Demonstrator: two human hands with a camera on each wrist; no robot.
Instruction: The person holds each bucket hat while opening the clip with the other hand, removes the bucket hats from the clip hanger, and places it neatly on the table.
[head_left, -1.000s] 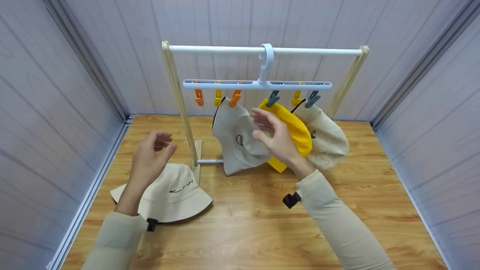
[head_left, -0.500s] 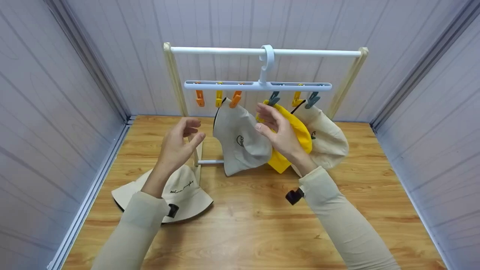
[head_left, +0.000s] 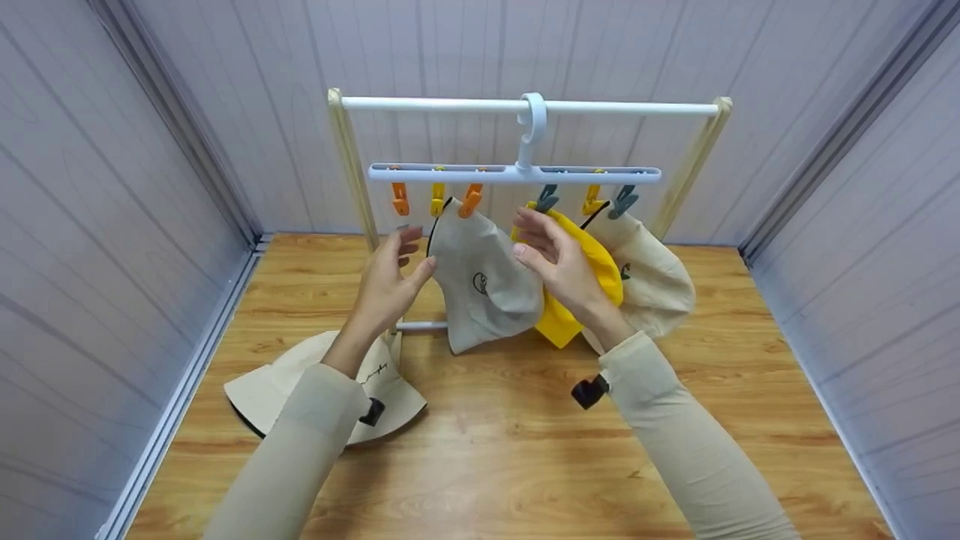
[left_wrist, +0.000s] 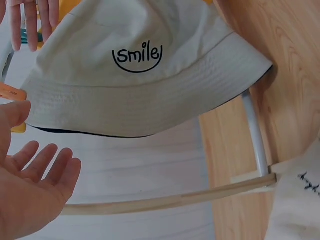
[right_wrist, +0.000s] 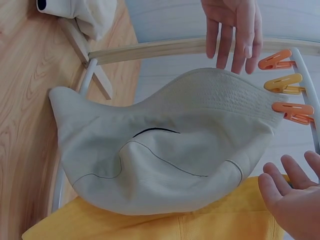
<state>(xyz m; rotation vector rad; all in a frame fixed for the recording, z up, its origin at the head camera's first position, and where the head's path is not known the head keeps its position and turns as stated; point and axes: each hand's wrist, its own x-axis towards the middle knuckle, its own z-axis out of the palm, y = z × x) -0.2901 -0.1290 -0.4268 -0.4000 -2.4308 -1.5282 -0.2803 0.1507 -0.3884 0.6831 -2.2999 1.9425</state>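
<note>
A light grey bucket hat [head_left: 486,289] hangs by its brim from an orange clip [head_left: 471,201] on the hanger. It bears a "smile" print [left_wrist: 137,56], seen in the left wrist view. My left hand [head_left: 390,281] hovers at the hat's left edge, fingers loosely bent and thumb spread, holding nothing. On the other side, my right hand [head_left: 562,270] is raised with relaxed fingers, overlapping the yellow hat [head_left: 604,274] in the head view. That hat hangs from a dark teal clip [head_left: 548,197]. A cream hat [head_left: 656,289] hangs at the far right.
The pale blue hanger [head_left: 517,175] hooks over the white rail [head_left: 435,103] of a wooden-legged rack. An orange clip [head_left: 400,199] and a yellow clip [head_left: 438,199] are at its left end. Another cream bucket hat [head_left: 285,379] lies on the wooden surface [head_left: 510,450], partly behind my left forearm.
My left hand has moved right and up, from above the lying hat to the grey hat's left edge. My right hand has shifted slightly right. The hats hang much as before.
</note>
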